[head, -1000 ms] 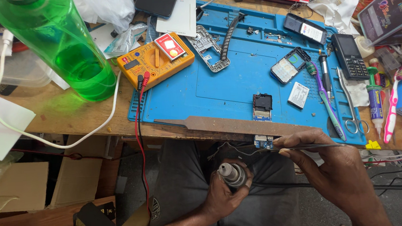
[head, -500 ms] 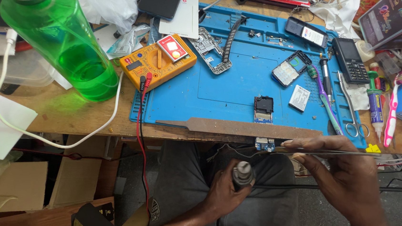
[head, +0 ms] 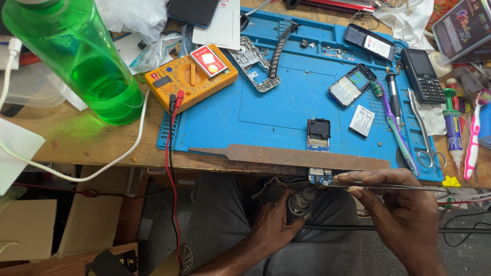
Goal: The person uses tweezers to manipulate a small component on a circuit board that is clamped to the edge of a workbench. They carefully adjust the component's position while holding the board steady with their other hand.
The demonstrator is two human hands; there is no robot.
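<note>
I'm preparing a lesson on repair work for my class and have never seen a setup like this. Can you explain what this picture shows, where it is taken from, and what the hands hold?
There is no machine here: a person works with two bare hands. The one picture comes from a camera on the person's head, looking down over the bench edge and lap.

The left hand has its grip around a hot-air nozzle tool. The right hand holds thin tweezers, whose tip reaches a small circuit board at the bench edge.

On the wooden bench lies a blue work mat with phone parts, a dark keypad phone and scissors. An orange multimeter and a green bottle stand to the left.
</note>
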